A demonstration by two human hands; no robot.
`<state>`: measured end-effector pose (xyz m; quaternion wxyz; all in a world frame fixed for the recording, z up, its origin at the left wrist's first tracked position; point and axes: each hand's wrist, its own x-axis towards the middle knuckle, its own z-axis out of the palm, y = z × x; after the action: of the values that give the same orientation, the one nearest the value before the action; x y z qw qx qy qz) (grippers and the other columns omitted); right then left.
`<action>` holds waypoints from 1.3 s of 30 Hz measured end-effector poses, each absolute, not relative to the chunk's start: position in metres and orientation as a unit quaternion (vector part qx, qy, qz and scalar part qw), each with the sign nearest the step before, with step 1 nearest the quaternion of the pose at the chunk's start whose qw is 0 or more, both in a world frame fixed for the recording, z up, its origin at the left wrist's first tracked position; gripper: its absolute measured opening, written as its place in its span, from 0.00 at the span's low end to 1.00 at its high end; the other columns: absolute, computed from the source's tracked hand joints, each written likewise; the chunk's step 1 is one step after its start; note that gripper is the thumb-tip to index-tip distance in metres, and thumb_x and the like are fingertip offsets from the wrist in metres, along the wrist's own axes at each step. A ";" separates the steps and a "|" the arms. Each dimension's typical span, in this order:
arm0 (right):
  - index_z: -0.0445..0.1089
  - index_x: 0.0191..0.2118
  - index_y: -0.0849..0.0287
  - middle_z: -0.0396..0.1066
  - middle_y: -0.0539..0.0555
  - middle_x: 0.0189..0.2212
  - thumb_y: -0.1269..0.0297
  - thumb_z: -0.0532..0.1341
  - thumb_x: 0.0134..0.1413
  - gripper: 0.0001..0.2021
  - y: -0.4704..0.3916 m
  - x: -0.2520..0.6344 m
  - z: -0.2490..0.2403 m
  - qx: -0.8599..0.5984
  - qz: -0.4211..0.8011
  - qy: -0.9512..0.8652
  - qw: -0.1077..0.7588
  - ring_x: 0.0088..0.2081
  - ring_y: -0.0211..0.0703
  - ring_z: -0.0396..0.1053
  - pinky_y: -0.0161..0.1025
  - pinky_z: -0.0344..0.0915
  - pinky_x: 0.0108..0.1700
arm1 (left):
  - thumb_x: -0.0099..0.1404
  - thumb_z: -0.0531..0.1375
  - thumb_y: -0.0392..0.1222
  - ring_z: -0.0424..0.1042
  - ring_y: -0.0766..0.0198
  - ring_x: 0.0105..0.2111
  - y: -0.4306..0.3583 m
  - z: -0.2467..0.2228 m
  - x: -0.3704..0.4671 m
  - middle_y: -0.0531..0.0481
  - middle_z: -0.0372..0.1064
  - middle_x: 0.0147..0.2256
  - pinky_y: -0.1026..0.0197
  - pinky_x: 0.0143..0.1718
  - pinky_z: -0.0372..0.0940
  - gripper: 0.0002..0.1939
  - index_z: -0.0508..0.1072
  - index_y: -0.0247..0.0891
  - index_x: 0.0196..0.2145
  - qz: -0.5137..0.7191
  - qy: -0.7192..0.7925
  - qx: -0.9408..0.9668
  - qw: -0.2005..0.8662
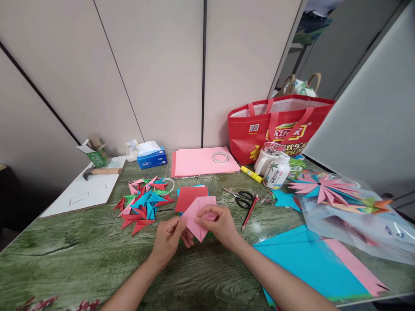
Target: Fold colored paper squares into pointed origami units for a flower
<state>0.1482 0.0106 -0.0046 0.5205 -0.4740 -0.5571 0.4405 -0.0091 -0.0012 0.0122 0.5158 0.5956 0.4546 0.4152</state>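
Far to the left of the left hand point(168, 239), a hammer point(103, 171) lies on a white board point(84, 193), and beyond that hand stands a tissue box point(151, 157). Just beyond it to the left is a heap of folded stars point(147, 205). The left hand pinches the left edge of the pink paper point(194, 211), creased and raised over the surface point(123, 255) between both hands; its lower fingers are partly hidden, so their hold is hard to judge. The right hand point(220, 222) grips the paper's right side between thumb and fingers. Red squares point(188, 196) lie just beyond the paper. Past the right hand are scissors point(243, 199), then a pencil point(249, 212); a blue sheet point(314, 259) lies to its right.
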 end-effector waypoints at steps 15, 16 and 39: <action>0.71 0.22 0.61 0.70 0.50 0.21 0.64 0.65 0.36 0.06 0.011 0.147 -0.006 -0.482 0.448 -0.517 0.548 0.23 0.36 0.63 0.32 0.58 0.26 | 0.54 0.58 0.46 0.68 0.64 0.23 -0.001 -0.001 -0.004 0.55 0.66 0.21 0.64 0.26 0.65 0.18 0.65 0.41 0.43 0.470 0.449 0.586 0.483; 0.71 0.23 0.61 0.70 0.50 0.21 0.64 0.65 0.36 0.06 0.011 0.147 -0.006 -0.477 0.452 -0.520 0.546 0.23 0.37 0.64 0.32 0.59 0.26 | 0.54 0.59 0.44 0.67 0.65 0.21 -0.003 -0.001 -0.002 0.56 0.64 0.19 0.65 0.26 0.65 0.15 0.68 0.40 0.40 0.447 0.454 0.601 0.483; 0.71 0.30 0.60 0.69 0.50 0.26 0.69 0.65 0.35 0.10 0.013 0.149 -0.008 -0.467 0.468 -0.525 0.535 0.24 0.36 0.61 0.32 0.57 0.26 | 0.47 0.63 0.40 0.69 0.66 0.22 0.000 -0.002 0.001 0.52 0.71 0.21 0.66 0.27 0.67 0.17 0.74 0.33 0.37 0.497 0.476 0.514 0.513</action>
<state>0.1492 0.0133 -0.0083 0.5353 -0.4673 -0.5253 0.4681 0.0012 -0.0003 -0.0019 0.5126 0.5136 0.4761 0.4968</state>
